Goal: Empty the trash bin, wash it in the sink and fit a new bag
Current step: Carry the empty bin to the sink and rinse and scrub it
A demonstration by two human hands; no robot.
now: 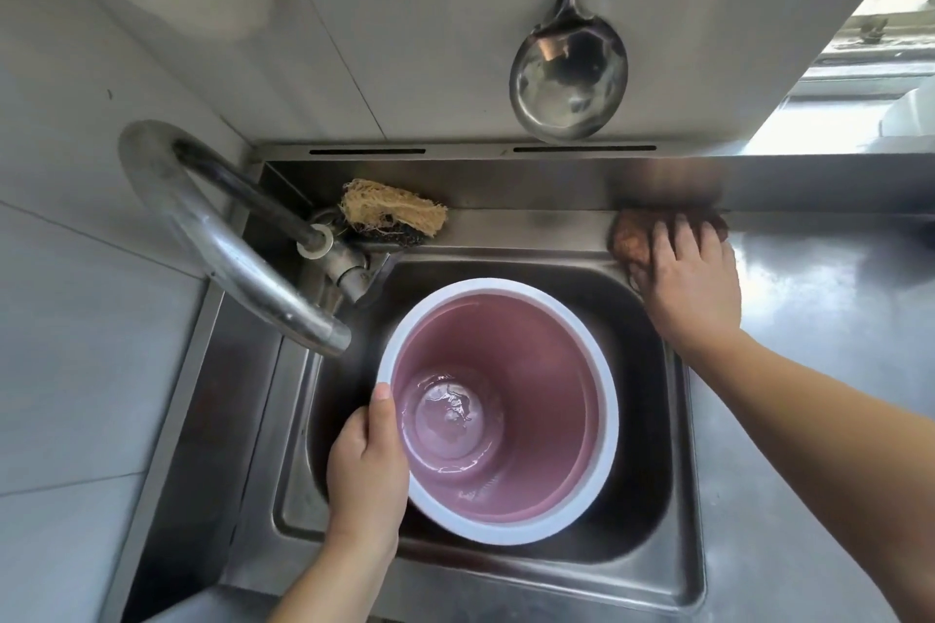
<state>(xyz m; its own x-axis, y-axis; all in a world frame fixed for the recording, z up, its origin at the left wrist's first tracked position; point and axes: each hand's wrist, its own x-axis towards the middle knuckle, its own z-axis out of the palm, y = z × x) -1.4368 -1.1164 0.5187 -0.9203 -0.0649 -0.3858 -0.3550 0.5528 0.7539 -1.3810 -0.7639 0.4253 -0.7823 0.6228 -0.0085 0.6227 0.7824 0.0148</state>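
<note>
Across the middle and lower part of the frame we see a stainless steel sink basin [652, 496], set into a steel counter [819, 309] that runs off to the right. White wall tiles [76, 268] fill the left side and the top. Inside the basin stands the round trash bin with a pink interior and a white rim [556, 369], upright and a little tilted, its mouth facing us; a shallow pool of clear water lies on its bottom. From the left of the frame a curved steel faucet [217, 248] arches over, its spout ending just beside the bin's upper left rim. Above the sink, at top centre, a large steel ladle [569, 76] hangs against the wall. Our left hand [367, 465], at lower centre, pinches the bin's rim on its left side, thumb laid over the white edge and fingers wrapped outside. Our right hand [690, 288], at centre right, lies on a brown scrubbing pad [632, 240] at the sink's upper right corner, fingers spread over it; we cannot tell whether they have closed on it, since the pad is blurred. On the back ledge, beside the faucet base, rests a tan loofah sponge [392, 213] atop a dark scouring pad [399, 234].
</note>
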